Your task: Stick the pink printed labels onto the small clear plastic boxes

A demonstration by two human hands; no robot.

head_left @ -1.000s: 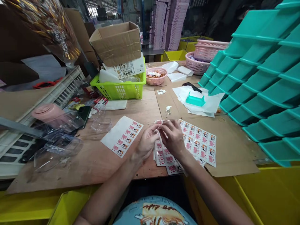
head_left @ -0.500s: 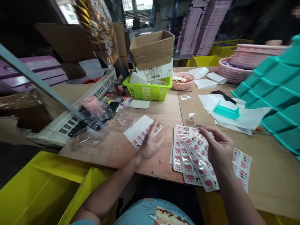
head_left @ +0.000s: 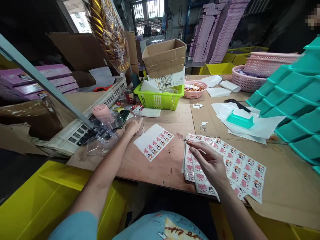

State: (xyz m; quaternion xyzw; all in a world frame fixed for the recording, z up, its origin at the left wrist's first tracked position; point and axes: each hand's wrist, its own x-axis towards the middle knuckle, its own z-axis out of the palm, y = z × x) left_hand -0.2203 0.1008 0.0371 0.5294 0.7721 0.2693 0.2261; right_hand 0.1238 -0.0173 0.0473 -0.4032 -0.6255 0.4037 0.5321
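My left hand (head_left: 133,128) is at a small clear plastic container (head_left: 141,129) on the table's left side, its fingers closed over the edge and partly hiding it. Between the thumb and forefinger of my right hand (head_left: 206,158) is a small clear sticker (head_left: 180,135) with pink print and a small picture. Below that hand lies a fanned pile of sticker sheets (head_left: 236,160) printed with pink designs and cartoon figures. A single sticker sheet (head_left: 155,141), partly bare white, lies flat between my hands.
Clear plastic pieces (head_left: 102,141) and a pink lidded cup (head_left: 101,111) stand at left. Behind are a green basket (head_left: 160,100) with cardboard boxes and a pink basket (head_left: 195,90). Stacked teal trays (head_left: 295,103) rise at right, beside white papers (head_left: 270,125) and a phone (head_left: 237,105).
My left hand has moved left and away from me, from over the single sheet to the clear plastic container. My right hand has moved left with the sticker, uncovering more of the sheets.
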